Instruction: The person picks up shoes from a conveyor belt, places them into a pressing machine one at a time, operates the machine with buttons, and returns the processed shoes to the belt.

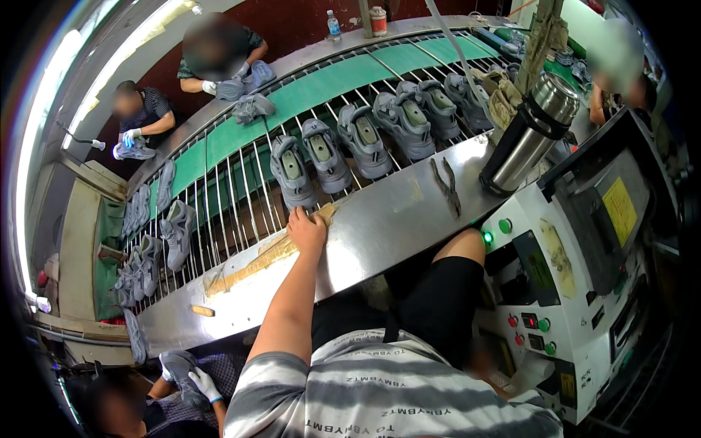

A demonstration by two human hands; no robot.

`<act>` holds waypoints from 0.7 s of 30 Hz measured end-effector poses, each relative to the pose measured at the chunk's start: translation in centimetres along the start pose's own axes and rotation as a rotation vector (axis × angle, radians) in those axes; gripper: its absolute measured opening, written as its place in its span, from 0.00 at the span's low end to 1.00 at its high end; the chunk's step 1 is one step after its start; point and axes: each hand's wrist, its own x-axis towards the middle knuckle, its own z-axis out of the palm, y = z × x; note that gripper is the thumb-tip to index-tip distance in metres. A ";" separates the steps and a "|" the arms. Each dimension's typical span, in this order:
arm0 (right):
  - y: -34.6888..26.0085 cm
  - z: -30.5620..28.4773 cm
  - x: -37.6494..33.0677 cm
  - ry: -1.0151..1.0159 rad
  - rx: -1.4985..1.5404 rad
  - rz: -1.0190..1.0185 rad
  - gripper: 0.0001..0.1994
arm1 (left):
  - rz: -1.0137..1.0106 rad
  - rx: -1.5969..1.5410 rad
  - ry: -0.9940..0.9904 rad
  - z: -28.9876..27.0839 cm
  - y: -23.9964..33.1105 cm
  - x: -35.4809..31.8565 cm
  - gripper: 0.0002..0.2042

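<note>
My left hand (307,232) reaches over the metal ledge to the near end of a grey sneaker (292,172). Its fingers are bent against that end, and the sneaker rests on the bars of the rack. Right of it, a second grey sneaker (326,156) and a third grey sneaker (364,143) stand in the same row, with green pieces inside their openings. Part of my right forearm (499,387) shows low beside the machine. My right hand is blurred and dark there, so its fingers cannot be made out.
Pliers (446,188) and a steel thermos (531,135) are on the metal ledge (380,237), right of my left hand. A control machine (540,292) stands at my right. Behind the rack runs a green belt (314,98). Co-workers handle shoes at far left and lower left.
</note>
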 end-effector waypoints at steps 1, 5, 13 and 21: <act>1.2 1.4 -1.1 0.005 0.001 0.009 0.10 | 0.003 -0.004 0.004 0.0 -0.1 0.1 0.26; 1.6 2.0 -0.5 0.017 0.021 0.045 0.10 | 0.022 -0.001 0.018 0.4 -0.4 0.3 0.25; -1.4 -2.6 2.4 0.006 0.095 0.113 0.09 | 0.021 0.034 0.033 0.7 -1.1 0.2 0.26; 0.9 -2.3 1.4 -0.023 0.147 0.192 0.09 | 0.033 0.045 0.028 -0.1 -0.5 0.1 0.25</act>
